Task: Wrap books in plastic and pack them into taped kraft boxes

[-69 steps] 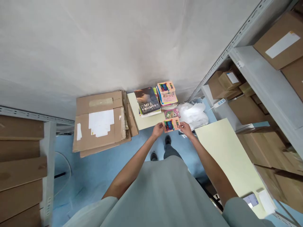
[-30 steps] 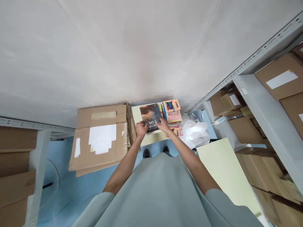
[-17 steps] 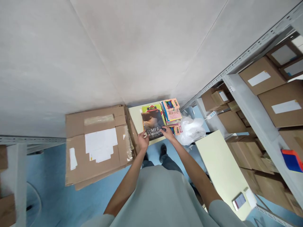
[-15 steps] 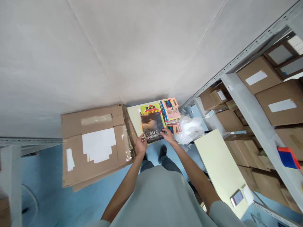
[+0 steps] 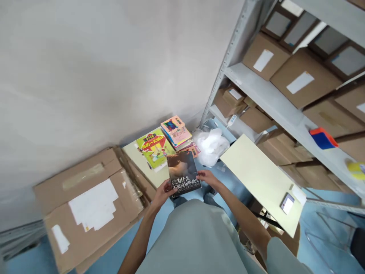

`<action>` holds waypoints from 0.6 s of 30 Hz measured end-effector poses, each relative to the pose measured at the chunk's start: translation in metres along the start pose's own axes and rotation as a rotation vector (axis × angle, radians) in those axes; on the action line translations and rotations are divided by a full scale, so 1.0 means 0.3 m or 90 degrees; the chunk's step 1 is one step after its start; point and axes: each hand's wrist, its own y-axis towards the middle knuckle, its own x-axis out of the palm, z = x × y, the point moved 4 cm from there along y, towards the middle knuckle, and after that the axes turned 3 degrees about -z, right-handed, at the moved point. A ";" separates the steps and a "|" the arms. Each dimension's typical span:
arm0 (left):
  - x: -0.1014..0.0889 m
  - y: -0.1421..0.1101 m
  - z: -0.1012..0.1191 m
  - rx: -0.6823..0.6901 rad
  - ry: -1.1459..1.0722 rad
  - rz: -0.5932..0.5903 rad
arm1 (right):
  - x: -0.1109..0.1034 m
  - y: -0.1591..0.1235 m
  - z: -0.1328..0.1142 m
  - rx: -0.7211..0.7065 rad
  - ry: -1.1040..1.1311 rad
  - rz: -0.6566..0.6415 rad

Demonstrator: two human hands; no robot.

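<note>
Right of our hands stands a metal rack loaded with boxes. Flattened cardboard lies left of our left hand, a cream tabletop right of our right. Beyond our right hand sits a white plastic bag; ahead, between our hands, a book stack, with a green book beside it. We hold the dark book between us: our left hand pinches its lower left corner, our right hand its right edge. Well right lies a phone.
</note>
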 end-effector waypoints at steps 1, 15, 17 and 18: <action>0.056 0.025 0.041 0.012 0.016 -0.024 | -0.061 -0.038 0.000 -0.009 0.022 0.008; 1.320 0.353 0.498 0.075 0.233 -0.401 | -1.070 -0.665 0.135 -0.224 0.341 0.355; 1.470 0.369 0.527 0.086 0.246 -0.420 | -1.160 -0.739 0.162 -0.242 0.364 0.396; 1.534 0.375 0.540 0.093 0.250 -0.425 | -1.197 -0.772 0.176 -0.247 0.373 0.411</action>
